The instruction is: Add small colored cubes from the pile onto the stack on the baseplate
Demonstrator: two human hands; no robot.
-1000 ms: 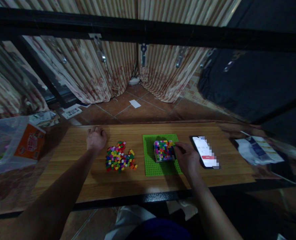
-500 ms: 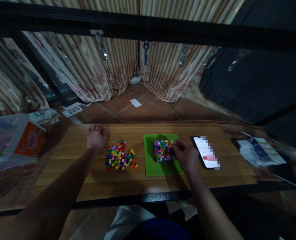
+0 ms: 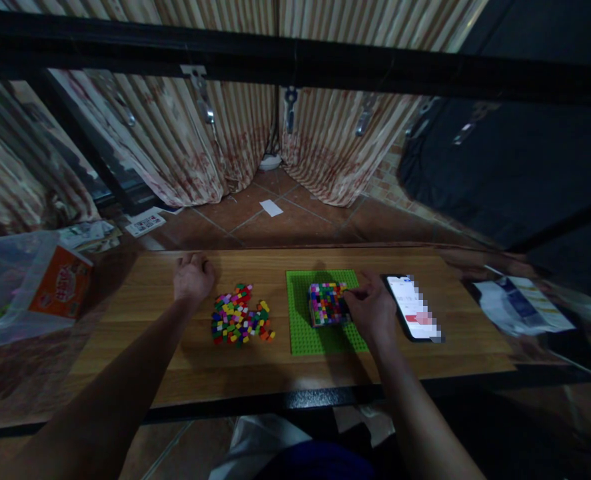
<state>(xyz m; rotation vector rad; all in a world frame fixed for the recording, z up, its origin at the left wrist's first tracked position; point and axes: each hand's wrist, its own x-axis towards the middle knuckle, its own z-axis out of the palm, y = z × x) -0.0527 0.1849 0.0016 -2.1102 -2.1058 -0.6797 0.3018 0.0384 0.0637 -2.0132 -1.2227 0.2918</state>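
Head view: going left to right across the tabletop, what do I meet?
Left hand, pile of loose multicolored toy bricks, multicolored toy-brick block, right hand, smartphone.

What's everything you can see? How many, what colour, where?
Table: one, brown, in the middle
Baseplate: one, green, on the table
Brick build: one, multicoloured, on the baseplate
Loose bricks: dozens, multicoloured, left of the baseplate
Smartphone: one, black, right of the baseplate
Plastic tub: one, clear with orange panel, far left
Tiled floor: one, reddish-brown, beyond the table
Papers: several, mostly white, on the floor
Curtains: several, striped beige, behind
Bar: one, black, across the top
Metal hooks: about six, silver, below the bar
Dark fabric: one, bluish-black, upper right
Left hand: one, bare, on the table
Right hand: one, bare, at the brick build
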